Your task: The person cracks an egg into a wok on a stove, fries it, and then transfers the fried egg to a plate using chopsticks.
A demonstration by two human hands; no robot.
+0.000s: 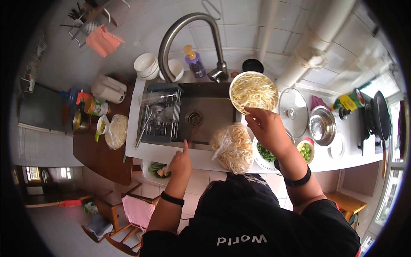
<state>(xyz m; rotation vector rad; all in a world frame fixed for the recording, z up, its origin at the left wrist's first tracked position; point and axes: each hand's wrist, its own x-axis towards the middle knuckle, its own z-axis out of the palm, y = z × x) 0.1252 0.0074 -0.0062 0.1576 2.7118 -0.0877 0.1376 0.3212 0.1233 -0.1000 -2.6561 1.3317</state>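
Note:
My left hand [180,163] is at the front edge of the steel sink [208,109], index finger extended and the other fingers curled; nothing shows in it. My right hand [265,128] reaches the near rim of a white bowl [230,93] heaped with bean sprouts [253,91]. Its fingertips overlap the rim, and whether they pinch a sprout is unclear. Between my hands, a clear plastic bag [232,149] of pale noodles rests at the counter's front edge. Partly under my right forearm is a plate [260,161] with chopped greens [265,152].
A curved faucet [192,16] arches over the sink, with a dish rack [165,115] on its left side. Right of the bowl are a glass lid [292,112], a steel basin [322,125] and a cup of chopped scallions [305,151]. A bin [151,175] with scraps stands below my left hand.

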